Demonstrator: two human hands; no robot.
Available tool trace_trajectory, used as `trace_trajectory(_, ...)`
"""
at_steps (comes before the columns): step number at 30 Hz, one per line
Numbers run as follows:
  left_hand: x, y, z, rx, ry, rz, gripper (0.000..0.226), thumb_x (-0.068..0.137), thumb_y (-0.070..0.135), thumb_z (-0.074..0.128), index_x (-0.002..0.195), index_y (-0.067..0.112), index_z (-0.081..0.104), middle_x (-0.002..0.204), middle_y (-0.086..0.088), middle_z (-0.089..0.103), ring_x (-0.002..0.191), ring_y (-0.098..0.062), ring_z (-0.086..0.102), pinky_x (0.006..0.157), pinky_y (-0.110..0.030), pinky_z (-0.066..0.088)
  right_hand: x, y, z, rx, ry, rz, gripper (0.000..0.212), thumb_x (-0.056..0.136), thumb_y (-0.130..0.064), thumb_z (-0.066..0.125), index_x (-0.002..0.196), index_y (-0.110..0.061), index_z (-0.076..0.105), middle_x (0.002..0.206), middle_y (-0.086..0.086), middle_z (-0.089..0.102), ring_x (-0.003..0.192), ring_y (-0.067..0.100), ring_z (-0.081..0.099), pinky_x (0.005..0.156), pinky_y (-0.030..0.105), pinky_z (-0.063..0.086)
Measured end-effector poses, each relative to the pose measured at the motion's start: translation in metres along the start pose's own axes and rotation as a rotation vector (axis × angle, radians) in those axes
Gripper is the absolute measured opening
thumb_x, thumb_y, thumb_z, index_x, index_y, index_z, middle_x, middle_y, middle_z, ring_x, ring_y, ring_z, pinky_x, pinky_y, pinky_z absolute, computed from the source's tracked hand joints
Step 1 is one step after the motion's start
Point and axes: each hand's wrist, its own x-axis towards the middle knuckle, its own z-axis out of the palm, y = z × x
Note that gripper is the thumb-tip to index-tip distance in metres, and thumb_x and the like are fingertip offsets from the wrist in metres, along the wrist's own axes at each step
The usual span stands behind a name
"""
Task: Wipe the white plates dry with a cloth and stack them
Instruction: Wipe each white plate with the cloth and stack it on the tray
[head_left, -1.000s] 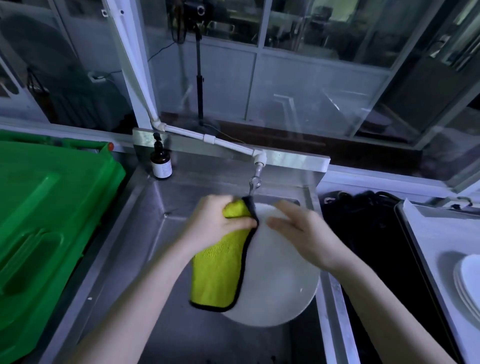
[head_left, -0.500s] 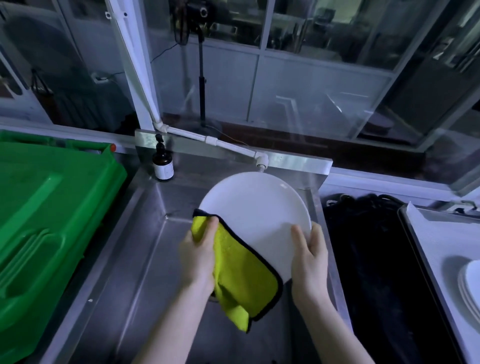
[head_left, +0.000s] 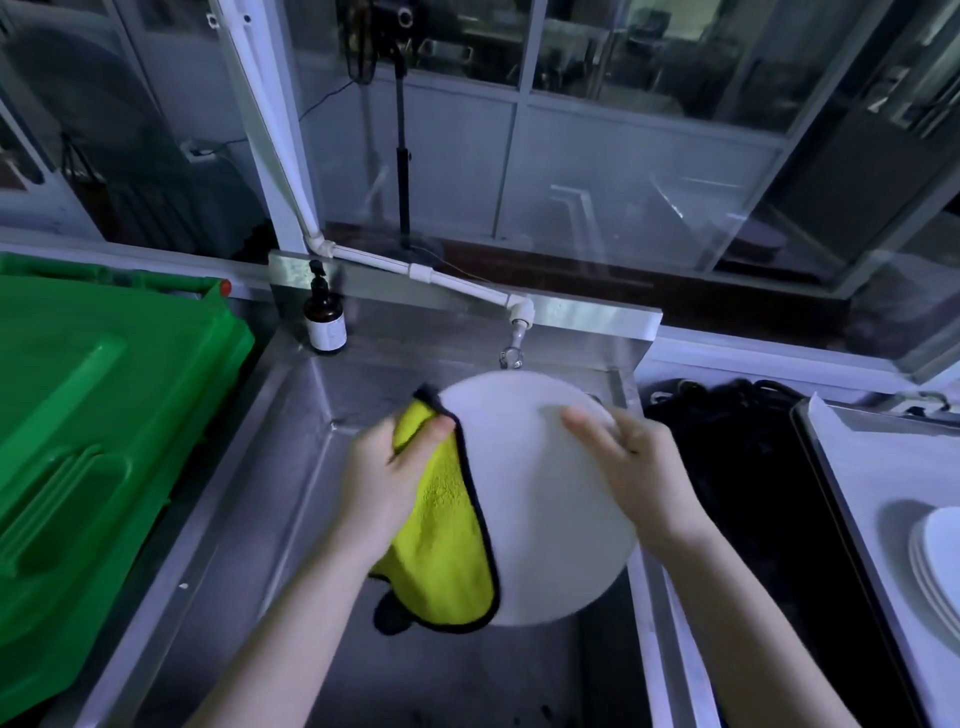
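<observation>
Head view: holds the white plate (head_left: 545, 519) tilted above the sink (head_left: 291, 467), yellow cloth (head_left: 441, 545) pinched to its left rim by the left hand (head_left: 384, 478), right rim clamped in the right hand (head_left: 639, 467), presumably to drain clear of the stack (head_left: 935, 561) at right.

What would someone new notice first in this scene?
The big white plate held over the steel sink stands out first, a bright yellow cloth in the left hand wrapping its left edge, the right hand holding its right side. A green plastic bin fills the left; stacked plates sit far right.
</observation>
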Motion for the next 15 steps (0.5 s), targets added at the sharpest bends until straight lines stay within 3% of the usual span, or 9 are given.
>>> trace_trajectory(3, -0.003, -0.012, 0.004, -0.208, 0.115, -0.195, 0.042, 0.092, 0.033, 0.067, 0.078, -0.006, 0.055, 0.067, -0.007, 0.045, 0.064, -0.016, 0.04, 0.061, -0.03, 0.032, -0.008, 0.009, 0.013, 0.231, 0.179, 0.173, 0.03, 0.093, -0.042, 0.065, 0.078, -0.018, 0.072, 0.066, -0.002, 0.061, 0.065, 0.015, 0.055, 0.062, 0.035, 0.043)
trace_trajectory(5, 0.004, -0.012, -0.003, -0.119, 0.06, -0.161, 0.037, 0.089, 0.031, 0.071, 0.07, 0.004, 0.054, 0.062, -0.002, 0.047, 0.06, -0.015, 0.042, 0.062, -0.03, 0.033, -0.014, 0.013, 0.015, 0.139, 0.148, 0.136, 0.024, 0.095, -0.041, 0.064, 0.077, -0.028, 0.072, 0.062, -0.007, 0.061, 0.062, 0.012, 0.053, 0.061, 0.033, 0.042)
trace_trajectory(8, 0.014, 0.008, -0.01, 0.117, -0.292, 0.108, 0.013, 0.079, 0.023, 0.08, 0.078, 0.026, 0.068, 0.07, 0.02, 0.068, 0.067, 0.005, 0.059, 0.064, -0.016, 0.043, -0.012, 0.008, 0.01, -0.105, -0.096, -0.018, 0.034, 0.093, -0.042, 0.065, 0.083, -0.01, 0.07, 0.063, 0.007, 0.059, 0.063, 0.011, 0.048, 0.058, 0.031, 0.038)
trace_trajectory(11, 0.019, 0.015, -0.004, 0.301, -0.489, 0.27, 0.03, 0.074, 0.024, 0.085, 0.099, 0.012, 0.076, 0.1, 0.0, 0.076, 0.091, -0.001, 0.063, 0.081, -0.018, 0.045, -0.007, 0.0, 0.012, -0.385, -0.23, -0.162, 0.048, 0.092, -0.041, 0.065, 0.08, 0.006, 0.061, 0.07, 0.023, 0.056, 0.065, 0.01, 0.043, 0.058, 0.039, 0.04)
trace_trajectory(13, 0.018, 0.011, -0.003, 0.232, -0.388, 0.213, 0.035, 0.077, 0.031, 0.081, 0.095, 0.002, 0.073, 0.09, -0.009, 0.075, 0.078, -0.009, 0.058, 0.074, -0.034, 0.047, -0.004, -0.002, 0.007, -0.32, -0.135, -0.13, 0.048, 0.091, -0.04, 0.067, 0.07, 0.002, 0.056, 0.06, 0.011, 0.047, 0.062, 0.009, 0.041, 0.056, 0.037, 0.036)
trace_trajectory(15, 0.012, -0.001, -0.002, 0.046, -0.159, 0.025, 0.041, 0.079, 0.041, 0.076, 0.082, 0.0, 0.067, 0.067, -0.005, 0.064, 0.062, -0.011, 0.049, 0.06, -0.036, 0.04, -0.005, 0.002, 0.003, -0.021, 0.056, 0.023, 0.045, 0.092, -0.039, 0.069, 0.069, -0.002, 0.057, 0.062, 0.0, 0.049, 0.061, 0.012, 0.045, 0.059, 0.032, 0.037)
